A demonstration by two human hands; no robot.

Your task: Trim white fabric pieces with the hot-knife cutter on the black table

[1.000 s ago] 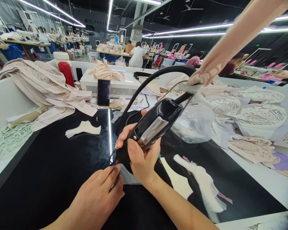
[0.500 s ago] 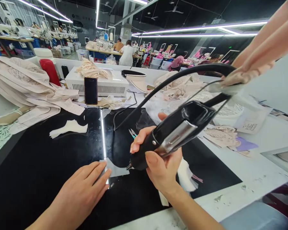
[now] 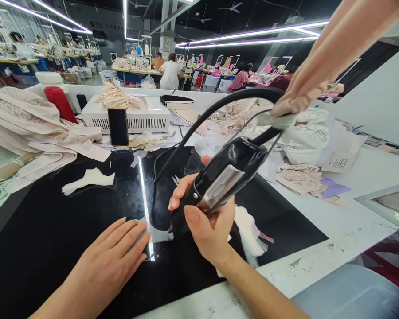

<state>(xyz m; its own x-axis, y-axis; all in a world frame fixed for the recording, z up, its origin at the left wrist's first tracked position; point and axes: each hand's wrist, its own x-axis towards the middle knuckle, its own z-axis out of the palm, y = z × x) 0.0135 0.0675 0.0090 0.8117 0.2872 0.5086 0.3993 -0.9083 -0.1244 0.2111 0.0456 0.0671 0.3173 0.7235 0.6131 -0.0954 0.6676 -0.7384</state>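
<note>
My left hand lies flat with its fingers stretched out, pressing down part of a small translucent sheet piece on the black mat. In my right hand is a black corded handheld power tool with a silver lever, tilted so its lower end points down left at the sheet. The tool's tip is just at the sheet's right edge; whether it touches is hard to tell. A peach fabric strap is tied to the tool's upper end. Behind my right fingers, small snips show partly.
One white cut piece lies at left on the mat; more white pieces lie right of my wrist. Beige fabric piles up at left. A phone leans on a vented white box. Lace cups stand at right.
My left hand was pinched close beside the tool with a thin dark thing in it; it moved left and flattened on the sheet. My right hand keeps hold of the tool. The view turned right.
</note>
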